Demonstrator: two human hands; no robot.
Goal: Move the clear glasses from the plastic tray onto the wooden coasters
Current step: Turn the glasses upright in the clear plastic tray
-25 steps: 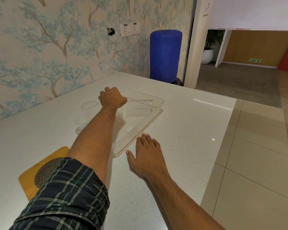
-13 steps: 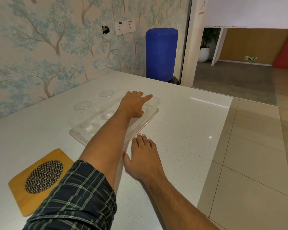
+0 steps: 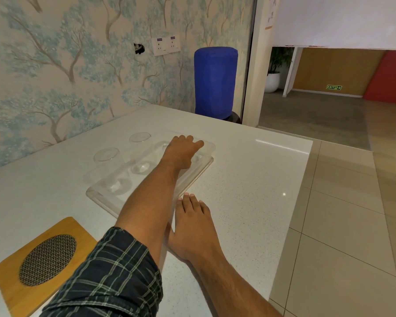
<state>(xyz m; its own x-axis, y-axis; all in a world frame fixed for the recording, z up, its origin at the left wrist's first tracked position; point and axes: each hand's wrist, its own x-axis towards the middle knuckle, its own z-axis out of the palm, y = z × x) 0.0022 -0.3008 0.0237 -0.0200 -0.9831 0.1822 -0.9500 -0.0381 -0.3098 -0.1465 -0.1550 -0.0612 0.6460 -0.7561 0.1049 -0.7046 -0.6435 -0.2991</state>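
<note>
A clear plastic tray (image 3: 193, 177) lies on the white counter. Two clear glasses stand upright along its left side, one nearer (image 3: 106, 157) and one farther (image 3: 140, 139). My left hand (image 3: 181, 152) reaches across the tray to its far right end, fingers stretched forward over a faint glass shape there; no grip shows. My right hand (image 3: 192, 225) lies flat and open on the counter just in front of the tray's near edge. A wooden coaster (image 3: 78, 229) with an oval metal mesh sits at the near left, with nothing on it.
A patterned wall runs along the counter's left side. A blue covered cylinder (image 3: 215, 81) stands behind the far corner. The counter's right edge (image 3: 304, 179) drops to a tiled floor.
My left hand was shut near the tray's far left, then opened and moved right across the tray. A second glass now stands upright there. My right hand has stayed put.
</note>
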